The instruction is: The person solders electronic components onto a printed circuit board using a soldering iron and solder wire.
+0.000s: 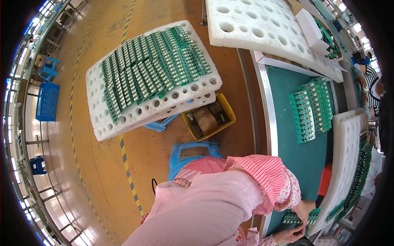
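Both my hands are at the lower right, close together over the green bench. My left hand (303, 210) comes from a pink striped sleeve and bends its fingers down over a strip of green circuit boards (291, 217), seeming to grip it. Just below, my right hand (290, 234) has its thumb and fingers drawn together near the left fingertips. What is between them is too small to make out. Beside the hands, more green boards (337, 211) stand along a white foam panel (344, 147).
Stacked green boards (312, 107) lie on the bench mat (283, 164). A red box (325, 179) stands by the foam panel. To the left, rows of boards (152, 61) cover a holed foam slab (164, 104), near a yellow crate (227, 108) and blue stool (175, 162). Another person (371, 88) sits beyond.
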The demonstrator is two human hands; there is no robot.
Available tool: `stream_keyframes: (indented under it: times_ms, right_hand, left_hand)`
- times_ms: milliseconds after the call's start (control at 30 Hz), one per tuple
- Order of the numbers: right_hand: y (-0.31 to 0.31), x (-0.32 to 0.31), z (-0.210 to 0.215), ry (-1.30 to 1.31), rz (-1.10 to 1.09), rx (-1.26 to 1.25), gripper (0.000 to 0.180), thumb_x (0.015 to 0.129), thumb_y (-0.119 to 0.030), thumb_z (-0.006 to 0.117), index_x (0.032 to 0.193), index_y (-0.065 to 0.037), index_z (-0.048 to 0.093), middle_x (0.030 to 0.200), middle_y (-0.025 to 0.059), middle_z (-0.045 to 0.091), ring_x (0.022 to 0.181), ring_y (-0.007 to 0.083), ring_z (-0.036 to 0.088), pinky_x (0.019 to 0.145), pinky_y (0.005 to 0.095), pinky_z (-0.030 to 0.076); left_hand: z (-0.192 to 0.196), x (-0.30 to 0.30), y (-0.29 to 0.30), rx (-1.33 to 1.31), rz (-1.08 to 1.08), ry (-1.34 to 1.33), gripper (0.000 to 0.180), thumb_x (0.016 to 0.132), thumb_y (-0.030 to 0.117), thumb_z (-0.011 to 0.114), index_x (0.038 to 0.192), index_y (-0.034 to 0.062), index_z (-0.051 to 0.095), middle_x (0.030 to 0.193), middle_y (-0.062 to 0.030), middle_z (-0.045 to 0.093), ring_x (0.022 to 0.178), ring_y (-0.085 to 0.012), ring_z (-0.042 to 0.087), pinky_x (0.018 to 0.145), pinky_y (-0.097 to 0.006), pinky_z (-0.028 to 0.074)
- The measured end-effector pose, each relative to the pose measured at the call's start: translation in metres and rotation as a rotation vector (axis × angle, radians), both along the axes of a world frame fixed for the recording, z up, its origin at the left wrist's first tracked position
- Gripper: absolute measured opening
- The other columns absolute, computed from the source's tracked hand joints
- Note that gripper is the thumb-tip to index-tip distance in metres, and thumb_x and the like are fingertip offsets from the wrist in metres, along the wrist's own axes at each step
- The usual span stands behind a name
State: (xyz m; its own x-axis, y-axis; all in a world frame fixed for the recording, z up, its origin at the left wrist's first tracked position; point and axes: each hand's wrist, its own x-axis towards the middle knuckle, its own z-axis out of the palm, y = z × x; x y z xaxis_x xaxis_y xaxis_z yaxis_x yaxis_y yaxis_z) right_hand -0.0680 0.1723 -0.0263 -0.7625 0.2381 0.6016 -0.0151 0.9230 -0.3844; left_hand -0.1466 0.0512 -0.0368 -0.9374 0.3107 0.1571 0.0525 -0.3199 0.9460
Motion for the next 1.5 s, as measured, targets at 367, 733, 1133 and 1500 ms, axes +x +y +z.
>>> stream_keyframes:
  times_ms: [367, 733, 1133, 1500]
  right_hand:
    - [-0.005, 0.001, 0.002, 0.014, 0.027, -0.026, 0.044, 0.091, -0.046, 0.050, 0.100, -0.004, 0.061, 0.096, 0.0163, 0.062, 0.085, 0.0320, 0.059, 0.075, 0.0397, 0.045]
    - [-0.002, -0.003, 0.001, 0.051, 0.070, -0.028, 0.040, 0.092, -0.042, 0.051, 0.096, -0.003, 0.062, 0.091, 0.0170, 0.063, 0.082, 0.0323, 0.059, 0.072, 0.0386, 0.046]
    - [-0.012, 0.001, 0.005, 0.069, 0.109, -0.061, 0.039, 0.092, -0.038, 0.054, 0.096, 0.001, 0.061, 0.090, 0.0174, 0.063, 0.082, 0.0299, 0.058, 0.074, 0.0366, 0.046]
    - [-0.004, -0.003, 0.002, 0.070, 0.093, -0.011, 0.041, 0.092, -0.041, 0.051, 0.095, -0.002, 0.062, 0.090, 0.0165, 0.063, 0.081, 0.0307, 0.060, 0.071, 0.0372, 0.046]
  left_hand:
    - [0.002, 0.000, -0.002, -0.059, -0.005, 0.004, 0.043, 0.045, 0.021, 0.084, 0.077, -0.0006, 0.068, 0.080, -0.0140, 0.068, 0.075, -0.0222, 0.067, 0.064, -0.032, 0.052]
    - [-0.001, -0.004, 0.004, -0.070, 0.007, -0.002, 0.045, 0.044, 0.022, 0.084, 0.079, 0.0000, 0.068, 0.081, -0.0139, 0.068, 0.076, -0.0225, 0.067, 0.066, -0.032, 0.052]
    - [0.003, 0.002, -0.006, -0.006, -0.036, -0.022, 0.045, 0.044, 0.022, 0.085, 0.079, -0.0001, 0.068, 0.083, -0.0132, 0.069, 0.076, -0.0209, 0.067, 0.066, -0.032, 0.052]
    - [0.005, 0.002, -0.007, -0.049, -0.043, -0.046, 0.047, 0.043, 0.022, 0.085, 0.081, 0.0002, 0.068, 0.084, -0.0132, 0.069, 0.077, -0.0218, 0.068, 0.067, -0.032, 0.053]
